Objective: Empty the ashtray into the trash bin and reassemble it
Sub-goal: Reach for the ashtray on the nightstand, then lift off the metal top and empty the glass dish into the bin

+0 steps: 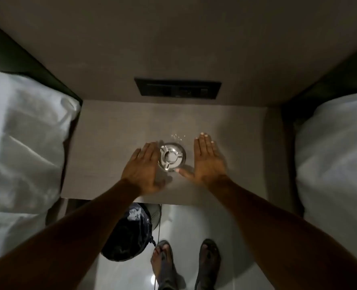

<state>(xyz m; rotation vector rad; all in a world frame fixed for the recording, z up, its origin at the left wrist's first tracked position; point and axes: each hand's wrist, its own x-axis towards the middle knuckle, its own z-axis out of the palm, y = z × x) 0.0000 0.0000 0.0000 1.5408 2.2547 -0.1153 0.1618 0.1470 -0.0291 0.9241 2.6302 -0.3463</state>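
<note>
A round metal ashtray (172,156) with a slotted lid sits on a grey bedside table (110,130). My left hand (145,168) hovers flat just left of it, fingers stretched out, its fingertips near the ashtray's rim. To the right of the ashtray my right hand (206,160) is spread flat, and its thumb reaches the ashtray's near edge. Neither hand holds anything. A trash bin (129,233) lined with a dark bag stands on the floor below the table's front edge, partly hidden by my left forearm.
White pillows on beds flank the table at left (24,143) and right (336,155). A dark switch panel (177,88) is set in the wall behind the table. My sandalled feet (186,264) stand on the pale floor beside the bin.
</note>
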